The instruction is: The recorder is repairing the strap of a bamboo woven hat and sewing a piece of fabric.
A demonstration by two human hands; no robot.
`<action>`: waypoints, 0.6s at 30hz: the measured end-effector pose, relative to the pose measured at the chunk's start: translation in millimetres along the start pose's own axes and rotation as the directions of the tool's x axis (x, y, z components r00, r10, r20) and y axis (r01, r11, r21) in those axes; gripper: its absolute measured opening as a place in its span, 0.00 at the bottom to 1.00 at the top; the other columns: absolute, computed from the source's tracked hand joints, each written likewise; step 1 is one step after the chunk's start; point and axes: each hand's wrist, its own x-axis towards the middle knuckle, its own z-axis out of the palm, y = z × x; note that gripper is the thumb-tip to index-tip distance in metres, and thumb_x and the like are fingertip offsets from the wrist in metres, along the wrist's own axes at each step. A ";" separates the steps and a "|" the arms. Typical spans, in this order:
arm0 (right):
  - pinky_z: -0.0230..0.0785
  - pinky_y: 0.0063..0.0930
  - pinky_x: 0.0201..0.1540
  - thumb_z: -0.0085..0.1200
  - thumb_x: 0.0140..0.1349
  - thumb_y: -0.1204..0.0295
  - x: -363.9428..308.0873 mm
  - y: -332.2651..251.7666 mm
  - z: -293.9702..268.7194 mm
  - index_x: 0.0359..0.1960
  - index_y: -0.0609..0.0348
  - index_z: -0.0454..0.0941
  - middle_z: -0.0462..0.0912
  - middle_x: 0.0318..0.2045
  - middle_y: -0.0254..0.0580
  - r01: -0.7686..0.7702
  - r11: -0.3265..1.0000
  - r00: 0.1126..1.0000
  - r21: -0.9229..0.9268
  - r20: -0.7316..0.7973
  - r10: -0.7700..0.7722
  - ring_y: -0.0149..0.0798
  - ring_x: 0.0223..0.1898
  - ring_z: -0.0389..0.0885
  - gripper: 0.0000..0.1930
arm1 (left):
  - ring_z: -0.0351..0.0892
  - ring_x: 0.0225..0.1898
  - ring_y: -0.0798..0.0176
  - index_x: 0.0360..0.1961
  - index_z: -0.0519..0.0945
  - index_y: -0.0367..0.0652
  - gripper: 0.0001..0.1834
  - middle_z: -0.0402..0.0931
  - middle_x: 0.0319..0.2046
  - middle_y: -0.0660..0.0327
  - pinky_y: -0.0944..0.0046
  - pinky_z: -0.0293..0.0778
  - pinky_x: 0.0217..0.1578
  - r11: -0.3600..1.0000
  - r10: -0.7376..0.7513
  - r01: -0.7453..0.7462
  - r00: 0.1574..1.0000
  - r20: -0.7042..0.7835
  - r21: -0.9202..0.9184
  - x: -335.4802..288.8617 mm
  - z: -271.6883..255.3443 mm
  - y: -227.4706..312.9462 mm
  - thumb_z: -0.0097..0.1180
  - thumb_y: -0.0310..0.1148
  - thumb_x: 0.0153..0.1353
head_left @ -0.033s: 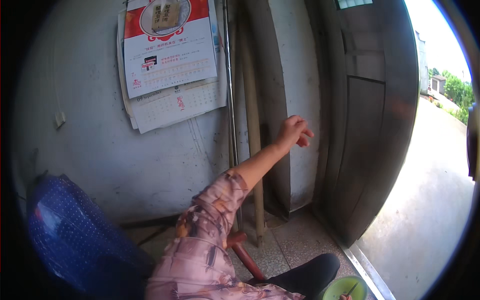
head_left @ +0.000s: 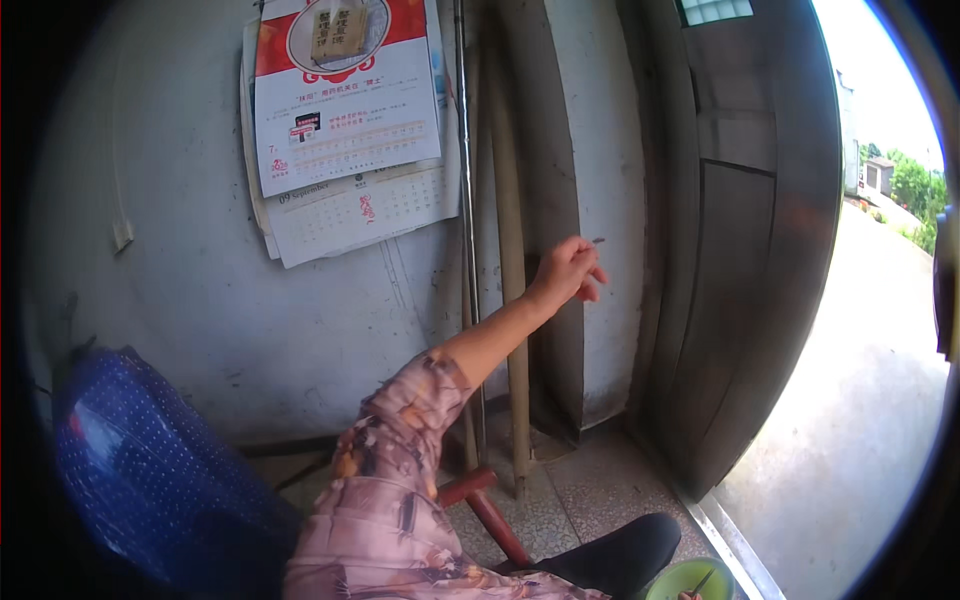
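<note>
My left hand [head_left: 568, 272] reaches out to the right in front of the wall corner, its arm in a patterned pink sleeve [head_left: 400, 430]. The fingers are bent, with thumb and forefinger closed on a small dark sliver [head_left: 599, 240], too small to name. At the lower edge, a green bowl [head_left: 660, 583] stands by my dark-trousered knee [head_left: 645, 540]. A thin dark stick [head_left: 705, 579] leans in it, beside a small brownish-pink lump that the frame's edge cuts off. My right hand cannot be made out.
Paper calendars [head_left: 350, 130] hang on the wall. A metal pole [head_left: 464, 200] and a wooden pole [head_left: 510, 250] lean by the corner. To the right stands a dark door [head_left: 740, 250] beside a bright doorway. Blue dotted cloth [head_left: 150, 450] bulges at left, and reddish-brown wood [head_left: 495, 525] lies near my arm.
My left hand has moved a little to the left and slightly down. The dark sliver now shows at its fingertips. The bowl has hardly shifted.
</note>
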 end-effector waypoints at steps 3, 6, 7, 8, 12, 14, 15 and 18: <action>0.62 0.29 0.18 0.51 0.62 0.61 -1.6 7.3 -26.6 0.33 0.53 0.72 0.73 0.19 0.36 -0.089 0.987 0.996 -0.135 -0.033 0.085 0.34 0.16 0.70 0.10 | 0.80 0.31 0.69 0.38 0.71 0.40 0.09 0.79 0.25 0.61 0.68 0.75 0.33 0.935 0.142 -0.207 0.963 0.230 0.289 -97.6 -26.8 -19.1 0.43 0.34 0.68; 0.65 0.29 0.17 0.53 0.61 0.61 6.0 -22.5 -1.9 0.37 0.54 0.76 0.77 0.19 0.38 -0.045 0.959 0.999 -0.280 -0.003 0.046 0.35 0.16 0.73 0.11 | 0.79 0.33 0.71 0.39 0.73 0.41 0.09 0.81 0.27 0.65 0.69 0.73 0.37 0.925 -0.209 0.074 0.918 0.337 0.372 -200.0 -30.4 -89.2 0.44 0.34 0.67; 0.62 0.27 0.15 0.53 0.61 0.62 -6.6 -51.9 8.3 0.36 0.54 0.76 0.76 0.18 0.36 -0.189 0.972 0.982 -0.137 -0.036 0.185 0.33 0.14 0.70 0.10 | 0.79 0.34 0.71 0.39 0.73 0.41 0.10 0.81 0.27 0.66 0.69 0.72 0.37 0.921 -0.254 0.108 0.894 0.368 0.375 -222.3 -30.4 -104.5 0.43 0.36 0.67; 0.62 0.27 0.15 0.53 0.61 0.62 -10.4 -54.1 4.6 0.36 0.54 0.76 0.76 0.18 0.36 -0.180 0.974 0.983 -0.137 -0.041 0.176 0.33 0.14 0.70 0.10 | 0.79 0.34 0.71 0.39 0.73 0.41 0.10 0.81 0.27 0.66 0.69 0.72 0.37 0.924 -0.244 0.100 0.897 0.369 0.369 -241.0 -23.0 -124.5 0.43 0.36 0.67; 0.61 0.29 0.13 0.55 0.60 0.62 0.9 -21.4 -12.2 0.39 0.51 0.76 0.75 0.17 0.38 -0.262 0.948 0.964 -0.183 -0.099 0.247 0.33 0.14 0.70 0.10 | 0.78 0.24 0.60 0.36 0.73 0.45 0.08 0.77 0.20 0.62 0.61 0.72 0.29 0.944 -0.191 0.045 0.883 0.429 0.327 -259.3 -0.7 -153.6 0.44 0.36 0.65; 0.61 0.30 0.13 0.58 0.59 0.61 12.5 4.8 -24.7 0.40 0.51 0.76 0.76 0.17 0.39 -0.328 0.937 0.941 -0.120 -0.133 0.313 0.36 0.13 0.70 0.12 | 0.79 0.24 0.57 0.36 0.73 0.45 0.08 0.76 0.19 0.60 0.59 0.72 0.28 0.926 -0.176 -0.010 0.873 0.456 0.377 -260.6 1.9 -155.2 0.45 0.37 0.65; 0.61 0.30 0.13 0.58 0.59 0.61 10.8 9.1 -26.7 0.40 0.51 0.76 0.76 0.17 0.39 -0.322 0.940 0.943 -0.115 -0.126 0.308 0.36 0.13 0.70 0.12 | 0.78 0.24 0.53 0.36 0.73 0.45 0.08 0.76 0.20 0.58 0.55 0.72 0.27 0.889 -0.064 -0.151 0.894 0.444 0.431 -260.7 0.8 -160.1 0.45 0.37 0.65; 0.61 0.30 0.13 0.56 0.58 0.63 5.7 18.6 -41.3 0.39 0.53 0.75 0.74 0.16 0.38 -0.208 0.971 0.978 0.116 0.007 0.208 0.36 0.13 0.70 0.11 | 0.78 0.25 0.48 0.35 0.72 0.45 0.07 0.76 0.21 0.53 0.51 0.71 0.26 0.799 0.034 -0.305 0.883 0.468 0.518 -264.9 -10.2 -173.7 0.46 0.37 0.64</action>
